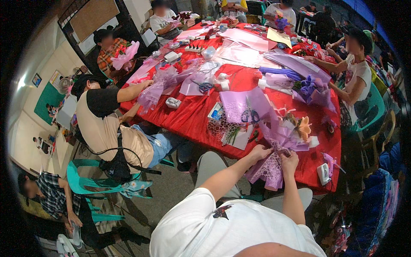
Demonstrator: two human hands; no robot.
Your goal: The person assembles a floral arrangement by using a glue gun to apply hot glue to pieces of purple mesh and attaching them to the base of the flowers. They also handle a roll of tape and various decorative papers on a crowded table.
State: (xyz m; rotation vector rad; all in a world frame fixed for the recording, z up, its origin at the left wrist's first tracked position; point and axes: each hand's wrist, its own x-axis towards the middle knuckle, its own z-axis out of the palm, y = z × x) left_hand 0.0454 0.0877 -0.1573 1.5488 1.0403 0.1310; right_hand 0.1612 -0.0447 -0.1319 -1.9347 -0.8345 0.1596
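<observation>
A bouquet in purple wrap (274, 128) lies at the near edge of the red-covered table, its gathered lower end spreading toward me over the edge. My left hand (260, 153) and my right hand (290, 160) pinch the wrap from both sides at its narrow waist. White netting (270, 166) shows over the purple sheet between and below my fingers. An orange lily-like flower (304, 127) pokes out at the upper right of the wrap. Scissors with dark handles (250, 116) rest on the purple sheet just beyond my left hand.
On the red tablecloth (188, 124) lie another pair of scissors (204, 86), a purple bouquet (314, 88), pale paper sheets (239, 53) and a white tape dispenser (324, 173). A person (115, 120) sits at my left holding purple wrap; another (357, 70) works at the right. Green chairs (92, 177) stand around.
</observation>
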